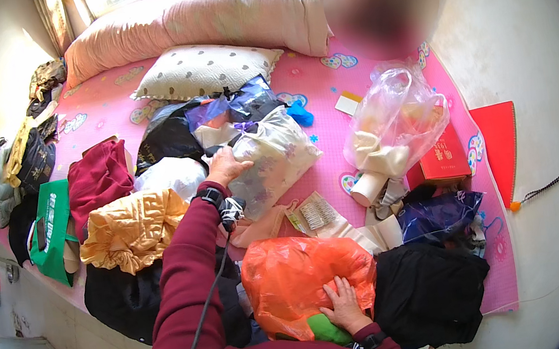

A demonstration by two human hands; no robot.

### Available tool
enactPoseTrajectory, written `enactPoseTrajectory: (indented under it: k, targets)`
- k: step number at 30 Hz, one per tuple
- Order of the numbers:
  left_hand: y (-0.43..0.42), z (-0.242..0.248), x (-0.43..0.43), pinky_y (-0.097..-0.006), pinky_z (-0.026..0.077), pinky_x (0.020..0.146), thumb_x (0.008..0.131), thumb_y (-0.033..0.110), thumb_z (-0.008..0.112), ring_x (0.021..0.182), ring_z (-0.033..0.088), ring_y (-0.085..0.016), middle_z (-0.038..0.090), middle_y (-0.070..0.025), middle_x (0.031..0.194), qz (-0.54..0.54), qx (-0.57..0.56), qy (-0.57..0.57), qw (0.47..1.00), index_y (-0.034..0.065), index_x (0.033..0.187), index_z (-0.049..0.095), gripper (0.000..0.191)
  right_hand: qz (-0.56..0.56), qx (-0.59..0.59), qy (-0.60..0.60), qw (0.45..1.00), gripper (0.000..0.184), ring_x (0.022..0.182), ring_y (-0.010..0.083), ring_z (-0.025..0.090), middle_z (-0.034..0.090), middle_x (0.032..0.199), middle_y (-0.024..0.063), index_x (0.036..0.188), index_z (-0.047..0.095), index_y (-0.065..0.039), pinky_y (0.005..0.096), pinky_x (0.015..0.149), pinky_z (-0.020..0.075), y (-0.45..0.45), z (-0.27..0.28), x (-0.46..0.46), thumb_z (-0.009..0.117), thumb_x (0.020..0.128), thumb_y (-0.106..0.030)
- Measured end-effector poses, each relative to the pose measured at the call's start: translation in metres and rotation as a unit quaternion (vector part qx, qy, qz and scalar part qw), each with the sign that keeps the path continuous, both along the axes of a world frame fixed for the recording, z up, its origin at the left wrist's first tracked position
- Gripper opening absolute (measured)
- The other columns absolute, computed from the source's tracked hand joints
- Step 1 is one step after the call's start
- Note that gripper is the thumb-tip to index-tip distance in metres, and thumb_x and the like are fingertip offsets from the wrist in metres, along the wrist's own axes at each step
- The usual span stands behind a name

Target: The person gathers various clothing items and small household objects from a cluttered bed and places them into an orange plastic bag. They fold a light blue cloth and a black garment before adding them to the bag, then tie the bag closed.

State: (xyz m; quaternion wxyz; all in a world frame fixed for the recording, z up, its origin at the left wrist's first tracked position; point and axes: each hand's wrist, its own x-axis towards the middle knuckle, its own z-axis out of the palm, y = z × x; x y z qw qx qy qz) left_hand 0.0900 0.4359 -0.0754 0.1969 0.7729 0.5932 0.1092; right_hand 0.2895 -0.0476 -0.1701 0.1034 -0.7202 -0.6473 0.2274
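My left hand point(226, 167) reaches across the bed to the side of a pale, patterned plastic bag point(276, 156), tied at the top with something purple. Its fingers are bent against the bag, and their grip is partly hidden. Close to my body, my right hand point(345, 304) lies with spread fingers on a full orange plastic bag point(301, 275). Something green point(328, 328) shows at that bag's lower edge. Left of my forearm are a white plastic bag point(173, 177) and a bunched gold satin cloth point(129, 231). Dark bags point(169, 137) lie beyond my left hand.
A pink patterned mat point(327, 167) covers the bed. A heart-print pillow point(208, 68) and a long pink roll of bedding point(195, 20) lie at the back. On the right are a clear plastic bag point(386, 119), a red box point(439, 160) and folded black clothing point(430, 293). A cable crosses my left sleeve.
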Motion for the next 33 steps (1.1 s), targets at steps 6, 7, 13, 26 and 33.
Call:
enactPoseTrajectory:
  k: [6, 7, 13, 26, 33]
  targets:
    - [-0.068, -0.012, 0.022, -0.0491, 0.053, 0.073, 0.076, 0.039, 0.076, 0.084, 0.067, -0.04, 0.067, -0.0224, 0.087, -0.172, 0.06, -0.039, 0.982, 0.0042, 0.096, 0.053, 0.046, -0.003, 0.037, -0.003, 0.999, 0.074, 0.14, 0.0459, 0.024, 0.028, 0.151, 0.0249, 0.139, 0.048, -0.011, 0.0624, 0.111, 0.0235, 0.006, -0.003, -0.004, 0.078, 0.074, -0.031]
    - [-0.093, -0.017, 0.03, -0.0504, 0.053, 0.07, 0.077, 0.035, 0.074, 0.08, 0.067, -0.041, 0.067, -0.0221, 0.082, -0.203, 0.064, -0.047, 0.976, 0.0048, 0.095, 0.052, 0.041, -0.001, 0.029, 0.006, 1.0, 0.074, 0.14, 0.0461, 0.024, 0.028, 0.151, 0.025, 0.139, 0.048, -0.011, 0.0626, 0.111, 0.0236, 0.006, -0.005, -0.004, 0.078, 0.074, -0.031]
    - [-0.194, -0.018, 0.054, -0.0519, 0.052, 0.062, 0.083, 0.015, 0.059, 0.073, 0.065, -0.042, 0.065, -0.0214, 0.074, -0.309, 0.058, -0.11, 0.943, 0.006, 0.089, 0.053, 0.013, 0.004, 0.025, 0.057, 0.998, 0.069, 0.14, 0.0458, 0.024, 0.026, 0.153, 0.0246, 0.137, 0.05, -0.009, 0.0602, 0.112, 0.0252, 0.001, -0.007, 0.009, 0.077, 0.075, -0.027]
    - [-0.289, -0.026, -0.029, -0.0512, 0.049, 0.054, 0.082, 0.01, 0.058, 0.064, 0.063, -0.04, 0.06, -0.0172, 0.067, -0.335, 0.022, -0.133, 0.933, 0.0067, 0.081, 0.051, 0.008, -0.025, 0.374, 0.084, 0.923, 0.033, 0.101, 0.0349, 0.059, 0.062, 0.103, 0.0164, 0.112, 0.061, -0.002, 0.0422, 0.092, 0.0464, 0.117, 0.112, -0.009, 0.071, 0.081, -0.005]
    - [-0.29, -0.04, -0.03, -0.0477, 0.048, 0.054, 0.086, 0.014, 0.059, 0.065, 0.062, -0.039, 0.059, -0.0167, 0.068, -0.32, 0.016, -0.142, 0.937, 0.0074, 0.079, 0.051, 0.012, -0.043, 0.284, 0.02, 0.958, 0.029, 0.09, 0.0307, 0.056, 0.06, 0.095, 0.0096, 0.098, 0.06, -0.009, 0.0426, 0.08, 0.0436, 0.14, 0.088, -0.011, 0.074, 0.075, -0.016]
